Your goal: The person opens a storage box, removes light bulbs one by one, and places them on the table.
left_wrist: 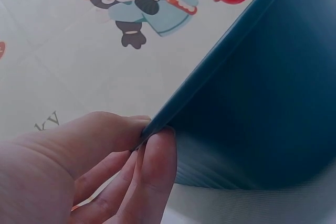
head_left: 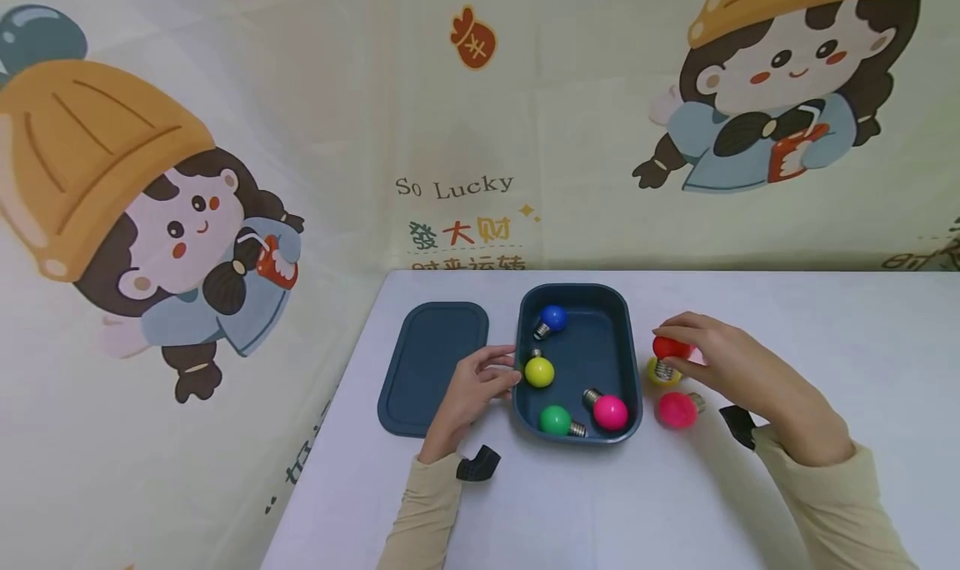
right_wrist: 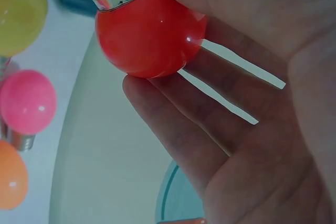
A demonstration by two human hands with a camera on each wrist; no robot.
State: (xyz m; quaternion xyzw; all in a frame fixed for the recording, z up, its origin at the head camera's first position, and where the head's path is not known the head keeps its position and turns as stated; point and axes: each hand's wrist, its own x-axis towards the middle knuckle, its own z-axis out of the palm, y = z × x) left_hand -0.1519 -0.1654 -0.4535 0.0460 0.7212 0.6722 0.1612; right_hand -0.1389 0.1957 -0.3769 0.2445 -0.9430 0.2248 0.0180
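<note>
My right hand holds a red light bulb between thumb and fingers, its metal screw base pointing down in the head view. It is raised over the table, to the right of a dark blue box. My left hand pinches the box's left rim between thumb and fingers, as the left wrist view shows up close. Inside the box lie a blue bulb, a yellow bulb, a green bulb and a pink bulb.
Beside the box on the right, a second yellow bulb lies under the red one, with a pinkish-red bulb nearer me. The right wrist view adds an orange bulb. A flat dark blue lid lies left of the box.
</note>
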